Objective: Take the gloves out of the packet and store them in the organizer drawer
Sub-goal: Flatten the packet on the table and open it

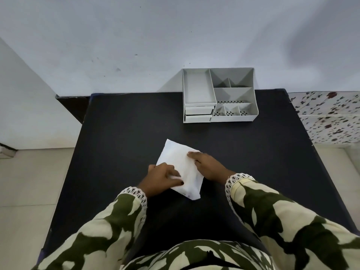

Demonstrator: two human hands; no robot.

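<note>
A black tabletop (124, 133) fills the middle of the view, its far edge set against a pale wall (136, 36), with light floor tiles (25, 191) to the left and a floral-patterned surface (327, 117) beyond its right edge. At the far edge, toward the far right corner, stands a grey organizer (219, 95): a long open tray on its left half, 2 small drawers (198, 114) stacked under that tray on the front face, both pushed in, and several open compartments on the right half, some with perforated floors. Well apart from it, near the middle of the tabletop and closer to the near edge, a white packet (181, 164) lies flat and turned at an angle, 1 corner pointing toward the far edge and another toward the near edge. Both arms reach in from the near edge in sleeves (272, 207) printed cream and dark green with lace-trimmed cuffs. The left hand (161, 177) presses on the packet's left edge, fingers curled and pinching the wrapper near its lower part. The right hand (207, 165) lies over the packet's right edge, fingers together and flat on top of it, thumb side hidden, so whether it grips or merely presses cannot be told. The gloves themselves are not visible.
</note>
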